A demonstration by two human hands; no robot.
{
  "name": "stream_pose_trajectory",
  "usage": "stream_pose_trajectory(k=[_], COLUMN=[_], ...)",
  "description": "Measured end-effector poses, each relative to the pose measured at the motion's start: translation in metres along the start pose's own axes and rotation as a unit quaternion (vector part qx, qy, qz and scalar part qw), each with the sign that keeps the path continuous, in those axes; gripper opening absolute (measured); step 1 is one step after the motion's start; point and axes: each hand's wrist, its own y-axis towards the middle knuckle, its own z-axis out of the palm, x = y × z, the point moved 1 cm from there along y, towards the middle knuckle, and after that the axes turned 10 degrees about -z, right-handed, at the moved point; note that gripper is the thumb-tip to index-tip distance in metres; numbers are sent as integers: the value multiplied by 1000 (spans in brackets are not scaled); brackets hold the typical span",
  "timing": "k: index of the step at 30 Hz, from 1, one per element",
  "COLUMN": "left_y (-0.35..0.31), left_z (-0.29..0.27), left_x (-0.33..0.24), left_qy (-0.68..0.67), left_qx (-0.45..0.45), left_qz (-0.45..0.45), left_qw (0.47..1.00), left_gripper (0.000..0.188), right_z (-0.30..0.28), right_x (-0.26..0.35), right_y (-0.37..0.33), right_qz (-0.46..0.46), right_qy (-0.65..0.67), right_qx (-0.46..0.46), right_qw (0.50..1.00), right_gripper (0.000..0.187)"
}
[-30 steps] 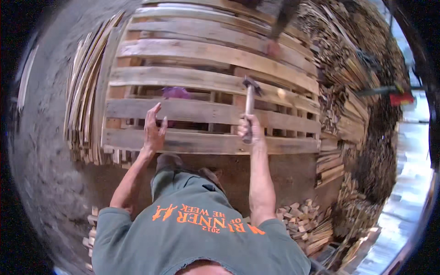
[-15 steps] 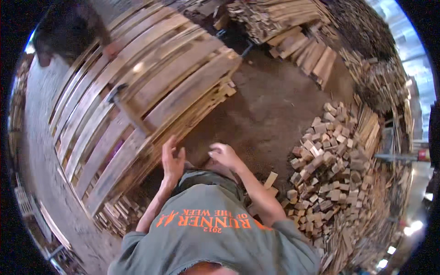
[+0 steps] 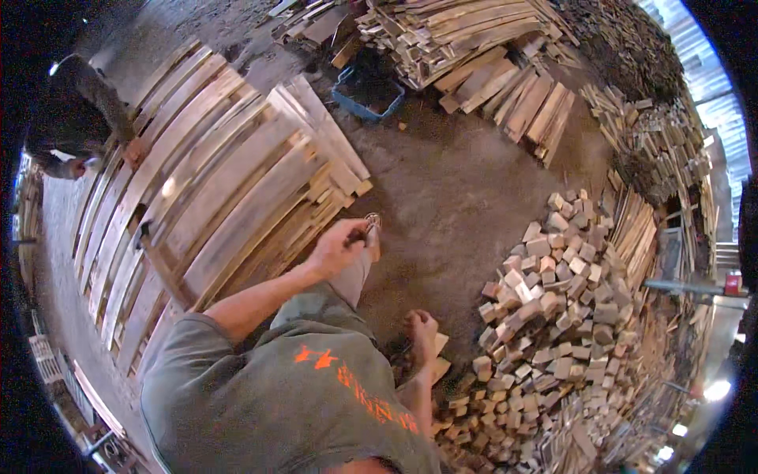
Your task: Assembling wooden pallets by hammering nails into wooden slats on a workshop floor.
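Note:
My left hand (image 3: 335, 249) is stretched out over the dirt floor beside the stacked wooden pallets (image 3: 229, 197). It pinches a small metal object (image 3: 371, 222) with a round shiny end. My right hand (image 3: 422, 325) is low by my knee with its fingers curled, touching pale wooden blocks (image 3: 439, 357) at the edge of a big block pile (image 3: 553, 316). Whether it grips one is hidden. A hammer (image 3: 154, 253) lies loose on the pallet slats, away from both hands.
Another person in dark clothes (image 3: 75, 110) bends over the far end of the pallets. A blue crate (image 3: 367, 93) sits on the floor beyond them. Stacks of boards (image 3: 474, 47) and offcuts line the back and right.
The hammer left my right hand and now lies on the pallet. I turned right, away from the pallet. Both hands dropped toward the floor and the block pile.

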Motion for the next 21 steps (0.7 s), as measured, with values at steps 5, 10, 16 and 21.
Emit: stream_pose_trajectory(k=[5,10,16,21], left_y=[105,220,332,412], left_z=[47,32,-1,-5], left_x=[-5,-44,-49,-6], left_qy=[17,86,-26,-116], left_qx=[103,134,28,-92], left_qz=[-14,-28,-152,-319], left_qw=[994,987,988,936], left_gripper=[36,42,42,42], right_z=[-21,-38,-15,59], right_x=[18,113,251,345], right_y=[98,233,450,628], right_qz=[59,177,27,-130], right_qy=[56,136,-193,-369], right_qx=[35,91,97,238], right_qw=[996,971,976,889], right_gripper=[21,21,36,49])
